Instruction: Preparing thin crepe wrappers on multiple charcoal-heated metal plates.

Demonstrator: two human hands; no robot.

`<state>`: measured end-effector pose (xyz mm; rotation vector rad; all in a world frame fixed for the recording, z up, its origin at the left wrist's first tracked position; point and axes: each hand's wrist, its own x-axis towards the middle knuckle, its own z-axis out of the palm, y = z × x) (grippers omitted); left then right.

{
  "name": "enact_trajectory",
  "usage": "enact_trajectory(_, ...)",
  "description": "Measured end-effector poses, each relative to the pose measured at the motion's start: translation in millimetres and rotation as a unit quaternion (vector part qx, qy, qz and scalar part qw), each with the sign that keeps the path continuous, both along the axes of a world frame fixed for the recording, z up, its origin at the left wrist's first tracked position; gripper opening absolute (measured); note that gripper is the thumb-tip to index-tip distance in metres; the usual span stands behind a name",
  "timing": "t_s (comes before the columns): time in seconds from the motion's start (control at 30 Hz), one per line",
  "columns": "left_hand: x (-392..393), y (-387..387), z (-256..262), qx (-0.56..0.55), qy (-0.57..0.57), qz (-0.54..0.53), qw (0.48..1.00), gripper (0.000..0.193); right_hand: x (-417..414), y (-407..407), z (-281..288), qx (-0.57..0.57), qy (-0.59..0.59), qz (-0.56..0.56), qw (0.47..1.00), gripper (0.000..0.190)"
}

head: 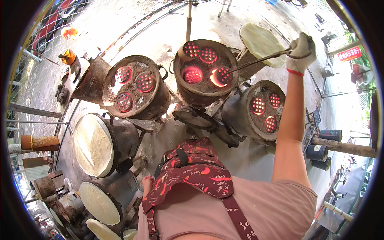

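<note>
My right hand [301,52], in a white work glove with a red cuff, is closed around the handle of long metal tongs [264,58]. The tongs' tip touches a glowing honeycomb coal briquette [225,75] in the middle round stove [205,96]. Three more briquettes glow in that stove, one standing higher at its upper left. My bare left hand [148,182] hangs low beside the chili-print apron [192,165]; its fingers look partly curled and nothing is seen in them.
Stoves with glowing briquettes stand at left [159,103] and right [240,111]. Round metal lids [195,118] lie between them and me. Pale round sheets top a drum [93,145] at left and a stand [261,40] at upper right. A wire fence is at far left.
</note>
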<state>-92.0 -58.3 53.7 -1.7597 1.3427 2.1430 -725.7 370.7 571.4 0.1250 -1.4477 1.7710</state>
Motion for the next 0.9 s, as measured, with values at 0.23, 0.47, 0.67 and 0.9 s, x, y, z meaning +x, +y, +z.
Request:
enact_trajectory(0.23, 19, -9, 21, -0.018, -0.031, -0.025, 0.999, 0.025, 6, 0, -8, 0.039, 0.015, 0.037, 0.998, 0.009)
enact_trajectory(0.47, -100, 28, 132, -0.010, -0.086, -0.033, 0.996, 0.026, 8, -5, 10, 0.073, 0.036, 0.012, 0.997, 0.016)
enact_trajectory(0.67, -36, 11, 32, 0.029, -0.120, -0.015, 0.992, 0.024, 6, -13, 24, 0.077, 0.025, 0.021, 0.996, 0.015)
enact_trajectory(0.9, -12, 11, 8, -0.029, -0.054, -0.013, 0.998, 0.024, 51, -34, 58, 0.107, 0.111, 0.056, 0.986, 0.011)
